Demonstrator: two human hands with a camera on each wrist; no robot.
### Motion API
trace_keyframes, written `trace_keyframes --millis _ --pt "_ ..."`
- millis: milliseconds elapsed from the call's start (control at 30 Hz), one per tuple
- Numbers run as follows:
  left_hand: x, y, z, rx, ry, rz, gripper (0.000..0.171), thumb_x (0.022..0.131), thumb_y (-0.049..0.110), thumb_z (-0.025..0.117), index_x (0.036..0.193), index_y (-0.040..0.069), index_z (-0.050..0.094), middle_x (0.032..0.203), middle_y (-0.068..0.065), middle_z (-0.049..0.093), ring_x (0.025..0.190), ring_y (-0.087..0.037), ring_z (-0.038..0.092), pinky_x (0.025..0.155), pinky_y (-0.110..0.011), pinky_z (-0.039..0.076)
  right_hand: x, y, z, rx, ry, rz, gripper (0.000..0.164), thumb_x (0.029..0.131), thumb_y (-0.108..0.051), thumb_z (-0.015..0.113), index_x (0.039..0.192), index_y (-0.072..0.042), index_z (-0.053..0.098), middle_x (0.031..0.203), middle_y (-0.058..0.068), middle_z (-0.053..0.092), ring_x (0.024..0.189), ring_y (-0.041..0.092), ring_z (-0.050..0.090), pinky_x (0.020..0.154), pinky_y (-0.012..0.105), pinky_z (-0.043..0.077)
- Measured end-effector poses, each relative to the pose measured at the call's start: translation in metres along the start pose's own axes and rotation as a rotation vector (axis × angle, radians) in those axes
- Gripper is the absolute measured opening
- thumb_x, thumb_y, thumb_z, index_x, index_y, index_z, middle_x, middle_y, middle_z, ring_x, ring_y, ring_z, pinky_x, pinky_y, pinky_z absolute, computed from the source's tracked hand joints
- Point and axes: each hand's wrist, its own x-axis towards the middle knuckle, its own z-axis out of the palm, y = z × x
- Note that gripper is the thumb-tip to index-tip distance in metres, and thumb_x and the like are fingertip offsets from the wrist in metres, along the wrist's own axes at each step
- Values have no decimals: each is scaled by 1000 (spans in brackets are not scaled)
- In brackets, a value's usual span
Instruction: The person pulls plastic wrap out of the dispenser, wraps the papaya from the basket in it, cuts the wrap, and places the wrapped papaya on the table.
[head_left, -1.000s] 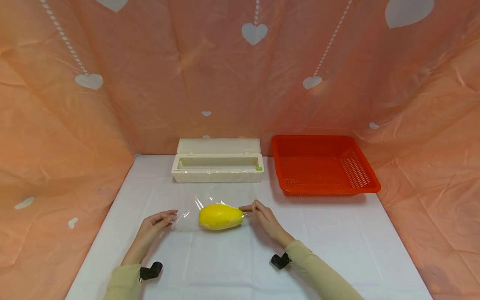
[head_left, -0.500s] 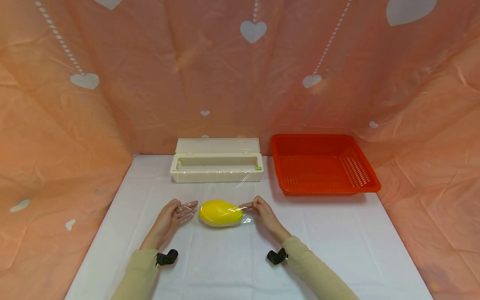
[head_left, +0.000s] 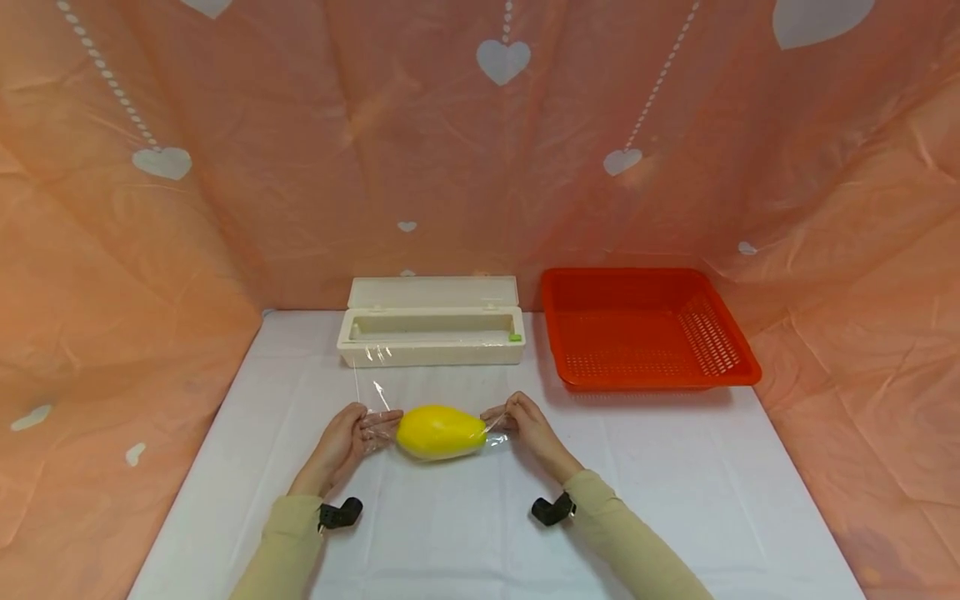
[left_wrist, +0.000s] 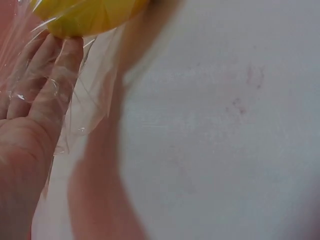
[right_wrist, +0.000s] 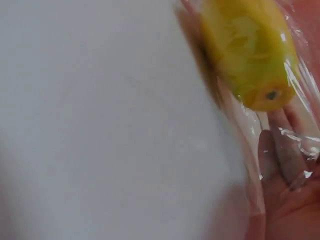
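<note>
A yellow papaya (head_left: 438, 433) lies on the white cloth between the two hands. Clear cling film (head_left: 497, 440) covers it and stretches out past both ends, up toward the long white box. At the left end, my left hand (head_left: 336, 443) pinches the film; its other fingers (left_wrist: 62, 67) reach straight out behind the film to the fruit's end. My right hand (head_left: 536, 435) pinches the film at the narrower, greenish end, with fingers (right_wrist: 285, 145) extended close to the dark stem spot. Film creases and glints over both palms.
Behind the fruit stands a cream cling-film box (head_left: 431, 354), its lid raised, with a small green slider (head_left: 515, 337) on the front edge. A red plastic basket (head_left: 585, 382) sits at the back right. An orange curtain with hearts (head_left: 450, 167) hangs around the table.
My left hand has moved right, from the film's left edge to the fruit's end. The right hand stays near its end, fingers drawing the film. The papaya barely shifts.
</note>
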Motion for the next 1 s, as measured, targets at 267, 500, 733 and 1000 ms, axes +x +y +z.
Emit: trace_keyframes --millis 267,500,733,1000 --pt "-1 -2 -4 -49 17 -31 27 106 13 21 88 4 39 116 -16 65 99 -23 66 87 -38 53 3 -1 5 -9 120 209 16 100 -12 44 93 -1 50 106 16 68 99 21 66 91 31 51" --pt "-1 -3 -5 -124 5 -35 24 106 13 20 94 1 37 116 -19 64 108 -31 61 94 -44 48 1 -8 7 -5 198 168 13 93 0 59 97 11 56 93 21 68 83 24 70 81 34 56" --pt "-2 -4 -7 -142 15 -41 20 106 12 21 99 -1 35 116 -21 64 109 -31 61 96 -45 46 -4 -6 3 -133 295 54 14 89 5 61 99 15 62 88 24 68 78 30 69 75 35 58" --pt "-3 -3 -7 -136 24 -37 21 107 13 20 98 0 35 117 -21 63 110 -31 60 96 -45 46 -21 -20 13 -770 309 -385 27 90 3 58 115 -3 66 114 8 66 108 23 61 93 39 50"
